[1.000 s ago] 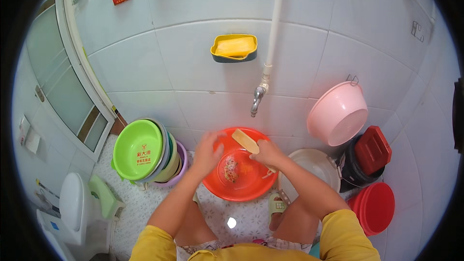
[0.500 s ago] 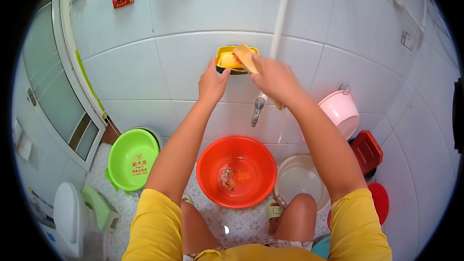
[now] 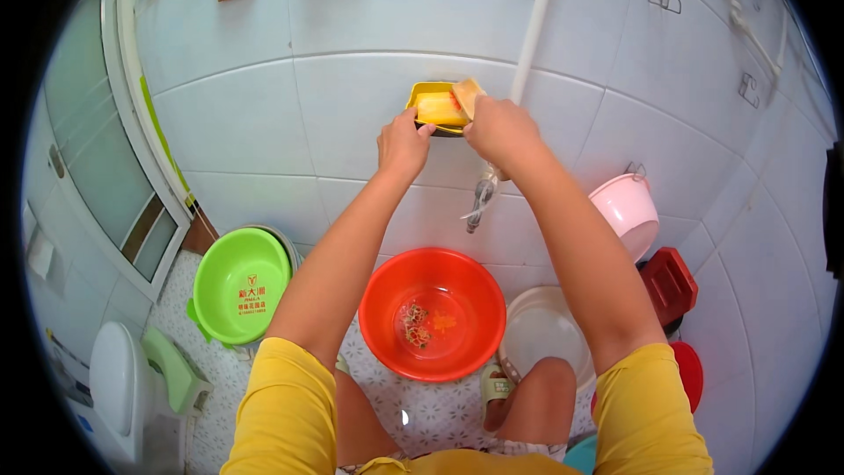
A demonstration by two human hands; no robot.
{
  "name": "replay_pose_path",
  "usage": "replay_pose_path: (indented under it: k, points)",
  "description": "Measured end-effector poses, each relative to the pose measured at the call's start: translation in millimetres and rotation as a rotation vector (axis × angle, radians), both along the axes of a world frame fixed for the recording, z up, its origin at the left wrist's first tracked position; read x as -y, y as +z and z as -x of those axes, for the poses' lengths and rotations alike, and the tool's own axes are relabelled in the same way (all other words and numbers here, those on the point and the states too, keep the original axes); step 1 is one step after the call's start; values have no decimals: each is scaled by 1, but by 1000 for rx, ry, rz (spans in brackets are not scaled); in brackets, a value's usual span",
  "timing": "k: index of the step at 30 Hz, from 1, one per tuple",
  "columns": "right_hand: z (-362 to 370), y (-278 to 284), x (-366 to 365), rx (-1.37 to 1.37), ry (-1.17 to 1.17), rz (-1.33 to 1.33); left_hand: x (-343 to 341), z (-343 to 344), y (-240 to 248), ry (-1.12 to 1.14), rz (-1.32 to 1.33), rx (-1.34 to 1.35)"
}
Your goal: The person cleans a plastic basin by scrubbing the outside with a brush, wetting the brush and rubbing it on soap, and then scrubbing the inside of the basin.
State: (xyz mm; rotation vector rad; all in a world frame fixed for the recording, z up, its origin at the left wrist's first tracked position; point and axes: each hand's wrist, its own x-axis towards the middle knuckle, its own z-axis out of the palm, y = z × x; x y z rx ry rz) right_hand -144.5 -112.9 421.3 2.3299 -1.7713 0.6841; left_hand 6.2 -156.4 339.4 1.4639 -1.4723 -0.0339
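A yellow soap dish (image 3: 430, 86) with a dark underside is fixed to the tiled wall ahead of me. In it lies a yellow bar of soap (image 3: 437, 109). My left hand (image 3: 404, 142) grips the dish at its left and front edge, thumb along the front. My right hand (image 3: 503, 130) is closed around a wooden scrubbing brush (image 3: 469, 95). The brush is tilted, its reddish bristles against the right end of the soap. Most of its handle is hidden by my fingers.
Below are a metal tap (image 3: 480, 198) on a white pipe (image 3: 534, 31) and a red basin (image 3: 432, 369) holding a small patterned item. A green basin (image 3: 242, 286) stands left; a whitish basin (image 3: 545, 334), a pink basin (image 3: 626, 215) and a dark red container (image 3: 670, 286) are right.
The brush has turned and tilted further over the right end of the soap, so more of the soap shows. My left hand stays on the dish. The whole view has shifted slightly.
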Motion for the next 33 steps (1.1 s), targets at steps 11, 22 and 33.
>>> replay_pose_path:
  k: [11, 22, 33]
  points:
    - [-26, -3, 4, 10, 213, -70, -10, 2, 9, 55, -27, 61]
    - [-16, -9, 2, -38, 98, -15, 0, -1, -1, 36, 32, -13]
    - [58, -74, -49, 1312, 727, -934, -56, -14, -31, -93, 88, -81]
